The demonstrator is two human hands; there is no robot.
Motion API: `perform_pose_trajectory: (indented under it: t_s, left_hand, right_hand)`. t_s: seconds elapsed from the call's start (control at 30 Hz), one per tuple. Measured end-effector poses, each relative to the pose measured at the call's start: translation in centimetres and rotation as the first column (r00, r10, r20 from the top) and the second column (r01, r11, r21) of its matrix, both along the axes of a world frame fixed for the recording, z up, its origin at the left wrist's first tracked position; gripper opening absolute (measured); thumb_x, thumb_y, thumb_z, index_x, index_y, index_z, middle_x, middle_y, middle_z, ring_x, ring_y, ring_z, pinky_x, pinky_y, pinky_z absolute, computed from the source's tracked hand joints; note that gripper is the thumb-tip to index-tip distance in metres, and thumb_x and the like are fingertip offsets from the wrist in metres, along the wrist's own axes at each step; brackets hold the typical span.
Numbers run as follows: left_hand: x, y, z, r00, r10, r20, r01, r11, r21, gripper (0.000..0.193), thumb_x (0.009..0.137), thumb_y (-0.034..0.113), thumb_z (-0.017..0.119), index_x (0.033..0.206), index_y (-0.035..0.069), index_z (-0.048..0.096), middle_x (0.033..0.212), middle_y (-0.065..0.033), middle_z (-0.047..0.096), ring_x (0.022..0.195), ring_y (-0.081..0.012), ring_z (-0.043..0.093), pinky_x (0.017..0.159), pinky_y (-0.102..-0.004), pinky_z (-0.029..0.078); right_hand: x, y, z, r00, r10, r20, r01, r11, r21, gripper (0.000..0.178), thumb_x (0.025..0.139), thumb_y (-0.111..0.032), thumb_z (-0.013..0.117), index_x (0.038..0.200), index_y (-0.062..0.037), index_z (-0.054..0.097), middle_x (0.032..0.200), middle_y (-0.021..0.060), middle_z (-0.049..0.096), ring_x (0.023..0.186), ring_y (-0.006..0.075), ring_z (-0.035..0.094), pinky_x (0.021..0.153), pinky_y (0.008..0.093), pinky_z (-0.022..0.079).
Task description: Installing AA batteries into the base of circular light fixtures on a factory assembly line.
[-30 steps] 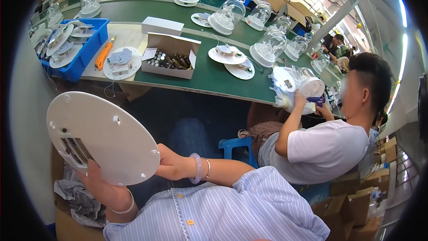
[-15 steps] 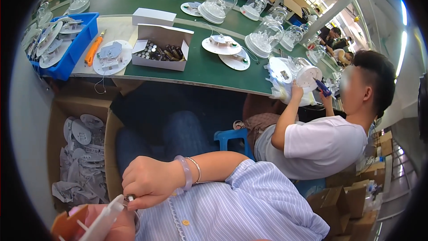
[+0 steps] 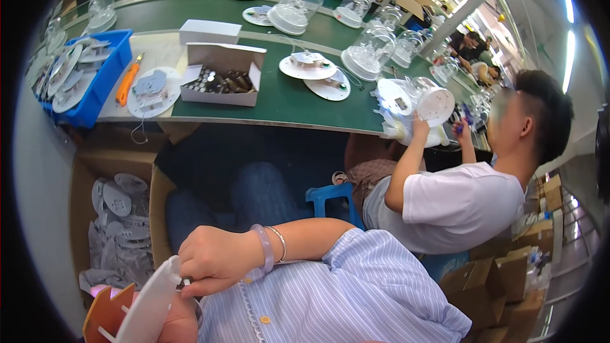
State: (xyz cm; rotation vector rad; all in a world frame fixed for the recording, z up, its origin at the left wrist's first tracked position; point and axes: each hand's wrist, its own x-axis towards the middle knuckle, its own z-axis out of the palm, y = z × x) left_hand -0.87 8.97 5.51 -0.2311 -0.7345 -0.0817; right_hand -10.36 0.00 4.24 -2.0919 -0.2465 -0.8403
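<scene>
In the lower left my left hand (image 3: 182, 322) holds a white round plastic base (image 3: 147, 305) tilted on edge, its fingers mostly hidden behind it. An orange-brown board (image 3: 105, 317) stands off the base's left side on white posts. My right hand (image 3: 215, 257), with a pale purple bangle and a silver bracelet on its wrist, is closed at the base's upper rim. Between its thumb and fingers is a small battery (image 3: 185, 282) with a silver end, partly covered by the fingers.
On the green bench stand a white box of batteries (image 3: 219, 92), a blue bin of round bases (image 3: 109, 92), an orange cutter (image 3: 129, 82) and clear domes (image 3: 297, 6). A carton (image 3: 162, 216) holding discs sits below. To the right, a co-worker (image 3: 457, 197) handles a white base.
The white base has turned so more of its broad face shows, rising slightly with my left hand. My right hand stays at its rim. The co-worker's purple tool has moved off their base.
</scene>
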Motion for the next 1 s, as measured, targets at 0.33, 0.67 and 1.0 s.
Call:
perform_pose_trajectory:
  t_s: [0.33, 0.67, 1.0]
  left_hand:
    - [1.4, -2.3, -2.9, 0.856, 0.315, 0.41, -0.509, 0.65, 0.564, 0.037, 0.081, 0.006, 0.046, 0.117, 0.009, 0.039, 0.12, -0.0152, 0.04, 0.105, -0.032, 0.042, 0.09, -0.0457, 0.032]
    - [1.4, -6.4, -1.3, 0.042, 0.209, 0.977, -0.937, 0.348, -0.034, 0.027, 0.064, 0.013, 0.065, 0.088, 0.025, 0.058, 0.101, -0.0074, 0.051, 0.096, -0.0314, 0.052, 0.087, -0.0431, 0.033]
    - [1.2, -7.8, -2.6, 0.261, 0.212, 0.942, -0.914, 0.367, 0.171, 0.064, 0.07, 0.006, 0.057, 0.125, 0.01, 0.025, 0.114, -0.0202, 0.042, 0.107, -0.0348, 0.043, 0.095, -0.0492, 0.023]
  right_hand:
    - [-1.6, -0.8, 0.1, 0.972, -0.027, -0.235, 0.051, 0.994, 0.098, 0.032, 0.08, -0.024, 0.05, 0.057, -0.0022, 0.05, 0.051, 0.0112, 0.048, 0.048, 0.0278, 0.048, 0.045, 0.0343, 0.037]
    - [-6.1, -4.0, 1.5, 0.972, -0.174, -0.156, 0.216, 0.417, 0.883, 0.051, 0.088, -0.043, 0.023, 0.083, -0.002, 0.053, 0.051, 0.0063, 0.053, 0.037, 0.0067, 0.04, 0.035, 0.0173, 0.03]
    - [-9.8, -9.9, 2.7, 0.807, -0.59, -0.036, 0.241, 0.274, 0.931, 0.03, 0.085, -0.028, 0.04, 0.098, -0.0019, 0.048, 0.071, 0.0072, 0.057, 0.043, 0.0123, 0.05, 0.033, 0.0207, 0.036]
